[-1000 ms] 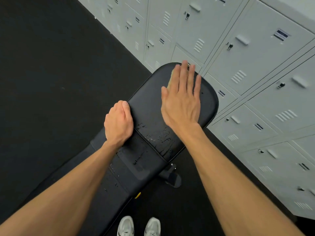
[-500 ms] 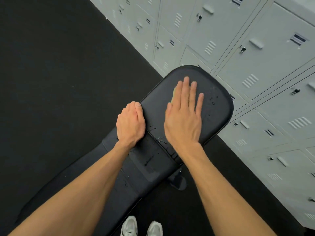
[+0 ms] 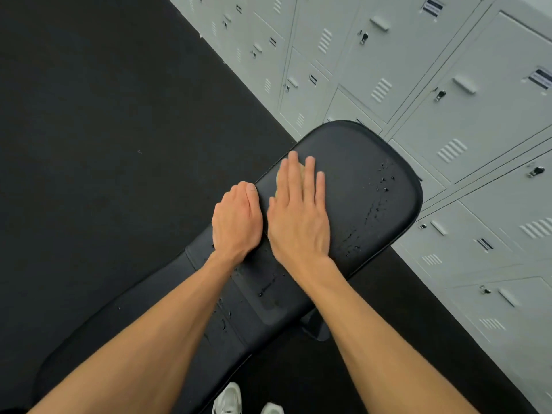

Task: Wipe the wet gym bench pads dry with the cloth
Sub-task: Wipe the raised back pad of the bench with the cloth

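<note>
My shoes are showing at the near edge. The near pad is looking wet between my forearms. My left hand is gripping the far pad at its left edge, fingers curled over it. My right hand is pressing flat, fingers straight, on the yellowish cloth, which is mostly hidden underneath. Droplets are sitting on that pad's right side. Lockers are standing beyond.

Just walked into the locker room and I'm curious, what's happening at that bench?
A person is drying a black bench pad. Their right hand lies flat on a yellowish cloth, pressing it onto the pad, while the left hand grips the pad's left edge. Water drops show along the pad's right side and on the lower pad nearer the person, so the job is not yet done.
</note>
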A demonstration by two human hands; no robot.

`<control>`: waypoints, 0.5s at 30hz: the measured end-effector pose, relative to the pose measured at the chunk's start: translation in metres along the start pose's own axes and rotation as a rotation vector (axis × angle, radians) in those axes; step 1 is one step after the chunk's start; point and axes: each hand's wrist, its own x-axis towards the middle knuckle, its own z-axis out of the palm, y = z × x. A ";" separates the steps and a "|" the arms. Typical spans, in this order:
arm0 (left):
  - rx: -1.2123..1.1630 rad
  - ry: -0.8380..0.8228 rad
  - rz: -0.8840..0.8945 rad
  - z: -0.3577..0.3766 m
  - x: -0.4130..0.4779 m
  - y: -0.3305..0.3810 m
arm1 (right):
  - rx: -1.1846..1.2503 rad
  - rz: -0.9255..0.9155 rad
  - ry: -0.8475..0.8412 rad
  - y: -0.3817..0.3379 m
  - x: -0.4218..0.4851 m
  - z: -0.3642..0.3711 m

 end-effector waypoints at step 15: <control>-0.054 -0.127 0.084 -0.012 0.027 0.020 | -0.014 0.167 0.045 0.073 0.046 -0.029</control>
